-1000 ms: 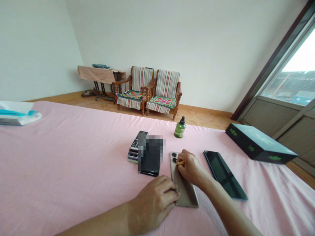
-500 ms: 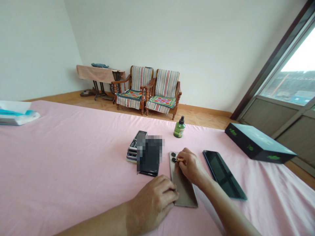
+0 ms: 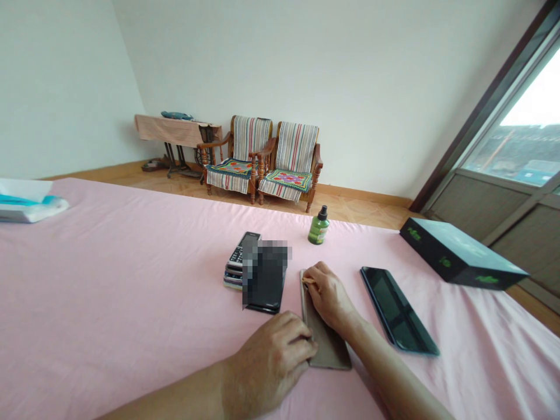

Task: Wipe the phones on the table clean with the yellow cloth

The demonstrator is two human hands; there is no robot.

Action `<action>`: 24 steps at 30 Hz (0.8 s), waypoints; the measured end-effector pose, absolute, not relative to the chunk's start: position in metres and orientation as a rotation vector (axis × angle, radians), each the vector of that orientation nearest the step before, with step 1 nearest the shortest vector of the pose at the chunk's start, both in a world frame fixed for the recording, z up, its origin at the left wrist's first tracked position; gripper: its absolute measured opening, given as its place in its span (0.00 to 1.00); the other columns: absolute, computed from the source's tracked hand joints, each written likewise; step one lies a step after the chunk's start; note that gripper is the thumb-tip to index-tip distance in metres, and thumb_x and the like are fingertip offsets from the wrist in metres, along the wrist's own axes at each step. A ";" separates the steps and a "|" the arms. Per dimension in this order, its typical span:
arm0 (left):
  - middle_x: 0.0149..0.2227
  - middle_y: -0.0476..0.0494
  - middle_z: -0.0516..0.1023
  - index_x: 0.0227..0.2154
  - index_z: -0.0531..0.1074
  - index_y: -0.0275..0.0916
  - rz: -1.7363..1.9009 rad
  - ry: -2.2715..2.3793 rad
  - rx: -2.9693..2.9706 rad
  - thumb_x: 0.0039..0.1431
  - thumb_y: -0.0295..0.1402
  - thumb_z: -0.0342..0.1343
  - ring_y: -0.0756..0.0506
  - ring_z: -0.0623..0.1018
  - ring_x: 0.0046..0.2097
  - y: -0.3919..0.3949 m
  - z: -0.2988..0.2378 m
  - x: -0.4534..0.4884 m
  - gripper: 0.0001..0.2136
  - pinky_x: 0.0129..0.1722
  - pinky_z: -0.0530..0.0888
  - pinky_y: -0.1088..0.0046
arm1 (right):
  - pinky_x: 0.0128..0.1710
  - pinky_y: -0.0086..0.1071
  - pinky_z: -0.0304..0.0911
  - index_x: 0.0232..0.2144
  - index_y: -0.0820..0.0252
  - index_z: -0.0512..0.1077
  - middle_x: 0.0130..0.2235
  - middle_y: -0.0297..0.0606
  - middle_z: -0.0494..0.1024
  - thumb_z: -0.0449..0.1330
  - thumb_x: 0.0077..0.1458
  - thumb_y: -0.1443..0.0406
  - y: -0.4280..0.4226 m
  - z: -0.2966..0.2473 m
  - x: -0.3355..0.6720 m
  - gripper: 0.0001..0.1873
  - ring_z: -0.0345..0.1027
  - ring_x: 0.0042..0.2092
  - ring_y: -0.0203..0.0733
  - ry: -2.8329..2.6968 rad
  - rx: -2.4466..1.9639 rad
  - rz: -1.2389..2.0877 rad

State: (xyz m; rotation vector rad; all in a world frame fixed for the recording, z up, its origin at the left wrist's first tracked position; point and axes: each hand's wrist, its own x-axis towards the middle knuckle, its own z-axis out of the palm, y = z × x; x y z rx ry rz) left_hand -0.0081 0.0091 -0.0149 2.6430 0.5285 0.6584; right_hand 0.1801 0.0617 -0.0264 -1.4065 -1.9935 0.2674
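A gold-tan smartphone (image 3: 326,338) lies back side up on the pink cloth. My left hand (image 3: 271,361), fingers curled, grips its lower left edge. My right hand (image 3: 328,294) is closed in a pinch over the phone's upper end and covers the camera lenses. Between its fingertips shows a small yellowish piece (image 3: 307,281), too small to make out its kind. To the left, a black smartphone (image 3: 266,286) leans beside a stack of phones with a keypad phone (image 3: 245,251) on top. Right of my right hand lies another dark smartphone (image 3: 398,312), screen up.
A green spray bottle (image 3: 318,226) stands beyond the phones. At the right is a black box (image 3: 464,254) with green print. A tissue pack (image 3: 32,204) lies at the far left of the pink cloth (image 3: 131,280). Two wooden chairs (image 3: 289,163) stand by the wall.
My right hand has shifted left across the top of the smartphone with the yellowish piece, and the lenses are now covered. My left hand stays at the phone's edge.
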 end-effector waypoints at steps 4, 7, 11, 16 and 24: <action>0.46 0.39 0.73 0.46 0.70 0.36 0.621 0.526 2.661 0.64 0.23 0.52 0.42 0.71 0.48 0.009 -0.014 -0.008 0.10 0.50 0.70 0.66 | 0.36 0.28 0.57 0.30 0.62 0.70 0.34 0.37 0.68 0.50 0.55 0.78 0.060 -0.020 0.178 0.12 0.64 0.34 0.38 -2.022 -1.454 0.272; 0.46 0.39 0.73 0.46 0.70 0.36 0.637 0.531 2.659 0.64 0.22 0.52 0.42 0.71 0.48 0.009 -0.014 -0.008 0.10 0.50 0.70 0.65 | 0.35 0.28 0.57 0.29 0.62 0.70 0.33 0.37 0.68 0.49 0.55 0.78 0.061 -0.018 0.178 0.13 0.64 0.33 0.37 -2.022 -1.501 0.269; 0.45 0.39 0.74 0.47 0.70 0.36 0.684 0.512 2.648 0.64 0.23 0.51 0.42 0.71 0.47 0.009 -0.015 -0.007 0.10 0.49 0.71 0.64 | 0.34 0.28 0.56 0.27 0.61 0.69 0.31 0.36 0.68 0.51 0.54 0.78 0.063 -0.018 0.182 0.12 0.64 0.31 0.36 -2.012 -1.555 0.251; 0.45 0.38 0.74 0.47 0.70 0.36 0.689 0.506 2.649 0.64 0.22 0.50 0.42 0.71 0.47 0.009 -0.014 -0.007 0.11 0.49 0.71 0.64 | 0.32 0.28 0.55 0.24 0.61 0.68 0.29 0.36 0.68 0.51 0.50 0.78 0.066 -0.022 0.184 0.11 0.64 0.31 0.37 -2.000 -1.613 0.219; 0.45 0.38 0.74 0.46 0.71 0.37 0.688 0.500 2.644 0.65 0.24 0.50 0.42 0.72 0.47 0.009 -0.015 -0.007 0.10 0.48 0.71 0.64 | 0.30 0.29 0.52 0.23 0.60 0.66 0.27 0.37 0.69 0.53 0.50 0.75 0.062 -0.024 0.184 0.08 0.64 0.30 0.38 -1.929 -1.739 0.160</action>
